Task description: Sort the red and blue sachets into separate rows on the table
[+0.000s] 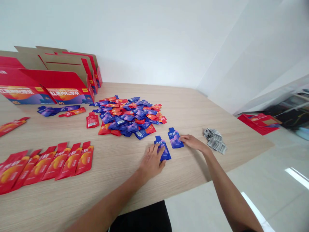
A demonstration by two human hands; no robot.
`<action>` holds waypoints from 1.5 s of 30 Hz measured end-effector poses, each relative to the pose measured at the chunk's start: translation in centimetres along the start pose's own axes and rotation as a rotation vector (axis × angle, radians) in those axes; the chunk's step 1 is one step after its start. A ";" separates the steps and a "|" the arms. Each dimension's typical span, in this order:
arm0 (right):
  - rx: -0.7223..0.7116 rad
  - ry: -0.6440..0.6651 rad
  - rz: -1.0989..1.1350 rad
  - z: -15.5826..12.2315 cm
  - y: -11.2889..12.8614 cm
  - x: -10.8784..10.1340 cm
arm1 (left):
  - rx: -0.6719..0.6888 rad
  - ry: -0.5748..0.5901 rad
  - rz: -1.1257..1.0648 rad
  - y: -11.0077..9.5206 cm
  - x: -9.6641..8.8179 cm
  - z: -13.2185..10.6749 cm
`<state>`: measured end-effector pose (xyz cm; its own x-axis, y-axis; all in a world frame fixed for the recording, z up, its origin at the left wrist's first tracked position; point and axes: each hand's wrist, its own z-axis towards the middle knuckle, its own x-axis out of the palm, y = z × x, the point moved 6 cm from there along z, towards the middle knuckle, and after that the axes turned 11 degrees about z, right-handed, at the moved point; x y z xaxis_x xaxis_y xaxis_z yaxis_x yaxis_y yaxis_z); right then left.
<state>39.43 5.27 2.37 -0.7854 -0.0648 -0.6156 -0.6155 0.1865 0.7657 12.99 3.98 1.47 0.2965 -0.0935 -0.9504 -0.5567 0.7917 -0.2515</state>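
My left hand point(150, 162) lies on a blue pouch point(166, 156) flat on the table, fingers spread over its left side and partly covering the print. Just to its right is a second blue pouch point(174, 138) with a narrow spout end at the top. My right hand point(192, 142) pinches that pouch's right edge between thumb and fingers. Behind both hands is a heap of mixed blue and red pouches point(130, 117). A row of overlapping red pouches point(59, 160) lies to the left, spout ends pointing away from me.
Open red cartons point(67, 85) stand at the back left against the wall. Near them lie a few loose blue pouches point(49, 111) and red ones. A bunch of grey printed strips point(214, 140) rests right of my right hand. The table's front edge runs close to my body.
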 end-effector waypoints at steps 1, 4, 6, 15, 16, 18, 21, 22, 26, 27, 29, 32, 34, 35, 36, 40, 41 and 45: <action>-0.015 0.033 -0.016 -0.5 0.0 0.2 | 0.001 0.000 0.000 0.0 0.0 0.0; -0.052 0.088 -0.074 -1.7 0.5 1.2 | 0.011 -0.004 -0.003 -0.1 -0.2 0.1; -0.071 0.091 -0.129 -2.1 1.2 1.9 | 0.016 -0.008 -0.012 -0.1 -0.3 0.1; 0.014 0.098 -0.412 -3.5 4.0 4.5 | 0.054 0.011 0.042 -0.4 -0.4 0.1; 0.015 0.101 -0.414 -3.6 4.1 4.6 | 0.058 0.011 0.053 -0.5 -0.5 0.1; 0.026 0.109 -0.403 -3.6 4.3 4.4 | 0.062 0.009 0.069 -0.5 -0.6 0.0; 0.108 0.069 -0.433 -3.3 4.3 3.4 | 0.056 0.002 0.076 -0.6 -0.6 0.0; 0.130 0.021 -0.463 -3.0 4.5 3.0 | 0.053 -0.001 0.074 -0.6 -0.5 -0.1; -0.048 -0.263 -0.540 -1.3 8.8 2.4 | 0.045 -0.013 0.066 -0.5 -0.3 -0.1; -0.151 -0.302 -0.523 -0.7 10.4 2.9 | 0.042 -0.014 0.067 -0.4 -0.3 -0.1; -0.353 -0.316 -0.454 0.5 13.8 4.6 | 0.043 -0.013 0.069 -0.4 -0.3 -0.1; -0.535 -0.254 -0.390 2.6 18.0 8.0 | 0.059 -0.010 0.072 -0.5 -0.3 0.0; -0.567 -0.198 -0.421 4.1 19.9 10.3 | 0.058 -0.002 0.068 -0.5 -0.2 -0.1; -0.573 -0.167 -0.452 4.9 20.6 11.4 | 0.053 0.002 0.065 -0.4 -0.1 -0.1; -0.575 -0.137 -0.487 5.6 21.2 12.4 | 0.046 0.006 0.062 -0.3 0.1 -0.1; -0.566 -0.042 -0.651 7.5 22.5 15.4 | 0.023 0.010 0.056 0.0 1.1 -0.1; -0.559 -0.028 -0.691 7.8 22.6 15.8 | 0.019 0.011 0.054 0.0 1.4 -0.1; -0.529 -0.014 -0.812 8.3 22.9 16.5 | 0.007 0.015 0.046 0.2 2.3 -0.1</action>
<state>12.87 16.62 8.22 -0.1093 0.0331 -0.9935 -0.9225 -0.3756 0.0890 13.49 3.87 -0.77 0.2584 -0.0658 -0.9638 -0.5641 0.7997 -0.2058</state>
